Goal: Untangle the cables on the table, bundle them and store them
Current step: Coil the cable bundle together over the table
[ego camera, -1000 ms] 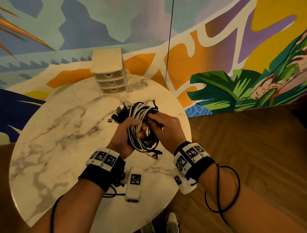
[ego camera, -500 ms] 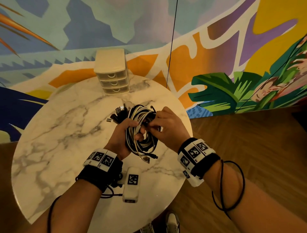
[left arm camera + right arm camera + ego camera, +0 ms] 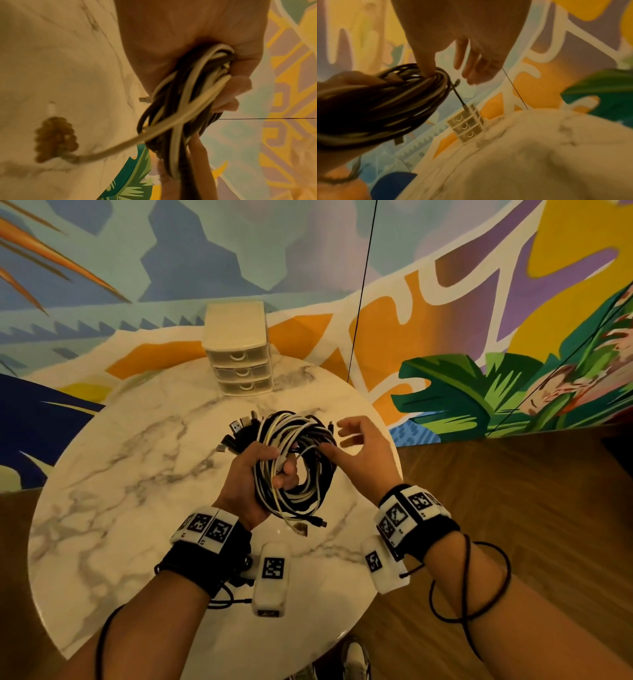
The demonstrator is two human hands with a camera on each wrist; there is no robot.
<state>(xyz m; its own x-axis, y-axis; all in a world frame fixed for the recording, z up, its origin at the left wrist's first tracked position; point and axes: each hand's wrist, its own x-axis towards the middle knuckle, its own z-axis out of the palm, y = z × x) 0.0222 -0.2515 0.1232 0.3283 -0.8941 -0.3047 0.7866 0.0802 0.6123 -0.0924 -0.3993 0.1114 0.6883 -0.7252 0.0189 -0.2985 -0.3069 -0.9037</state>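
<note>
Cables (image 3: 294, 463) coiled in left hand (image 3: 253, 474) grip, drawer unit (image 3: 238, 350) shut behind

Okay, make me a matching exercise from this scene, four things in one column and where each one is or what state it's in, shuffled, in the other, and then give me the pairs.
Things
1. cable bundle
2. drawer unit
3. right hand
4. left hand

Places or states
A. fingers spread, one fingertip touching the coil
B. standing at the far edge of the marble table, drawers shut
C. coiled black and white loops, held above the table
D. fingers curled round the coil

Pairs: 1-C, 2-B, 3-A, 4-D
</note>
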